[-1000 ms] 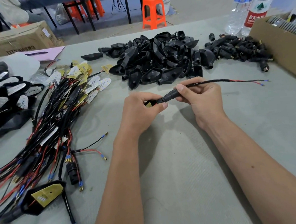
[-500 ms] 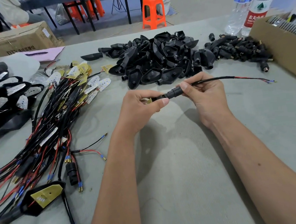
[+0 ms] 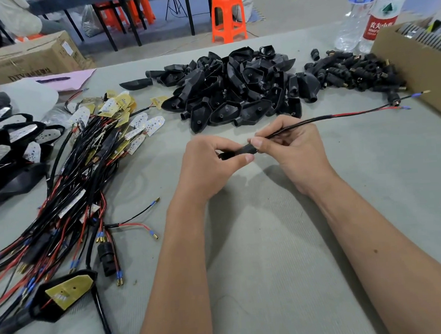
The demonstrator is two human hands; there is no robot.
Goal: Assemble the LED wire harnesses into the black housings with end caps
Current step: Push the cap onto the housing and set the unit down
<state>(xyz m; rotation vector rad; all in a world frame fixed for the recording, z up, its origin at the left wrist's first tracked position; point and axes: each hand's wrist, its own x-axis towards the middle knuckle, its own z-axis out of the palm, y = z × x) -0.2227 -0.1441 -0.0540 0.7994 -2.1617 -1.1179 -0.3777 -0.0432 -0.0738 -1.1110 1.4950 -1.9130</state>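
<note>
My left hand [image 3: 209,165] grips the left end of a black end cap [image 3: 241,149] in mid-table. My right hand [image 3: 294,151] pinches the cap's right end and the black wire [image 3: 302,123] that runs out of it. That wire splits into red and black leads with blue-sleeved tips [image 3: 405,107] near the cardboard box. A heap of black housings [image 3: 234,87] lies behind my hands. Loose end caps [image 3: 351,71] lie to its right. A pile of LED wire harnesses [image 3: 67,193] with yellow and white boards covers the left side.
Finished black housings [image 3: 9,145] are stacked at the far left. An open cardboard box [image 3: 421,69] stands at the right edge, with two water bottles [image 3: 370,13] behind it. One fitted housing with a yellow board [image 3: 64,295] lies at the near left. Grey table cloth [image 3: 272,254] lies before me.
My hands have drawn closer together on the cap. The wire's far end has slid right toward the cardboard box.
</note>
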